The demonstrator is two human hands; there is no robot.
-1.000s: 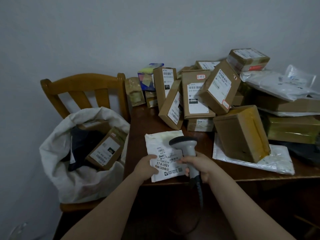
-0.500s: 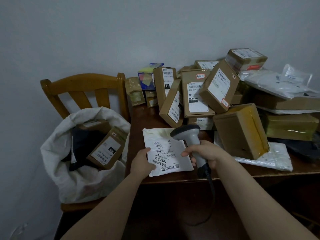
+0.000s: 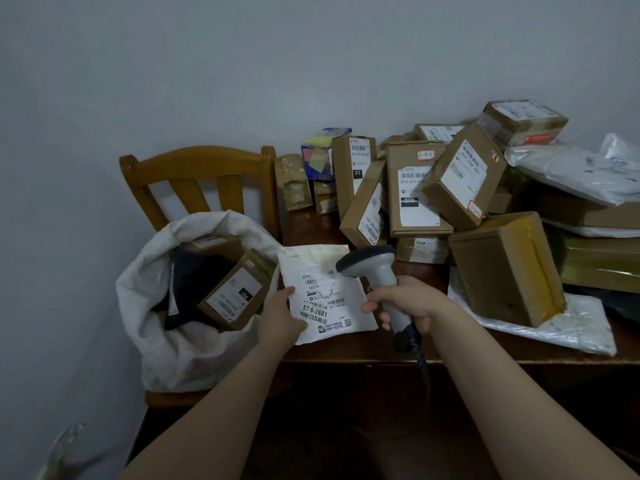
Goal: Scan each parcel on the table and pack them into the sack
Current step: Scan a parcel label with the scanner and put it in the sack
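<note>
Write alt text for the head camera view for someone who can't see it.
A left hand holds a white mailer while the right hand aims a scanner at its label. Boxes crowd the table; a part-filled sack sits on a chair at left.

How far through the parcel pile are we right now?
Early on. Done: the sack on the chair already holds a labelled box and a dark item. In hand: the left hand holds a white mailer while the right hand grips the scanner above its label. Left: a large heap of boxes and plastic mailers on the table.
</note>
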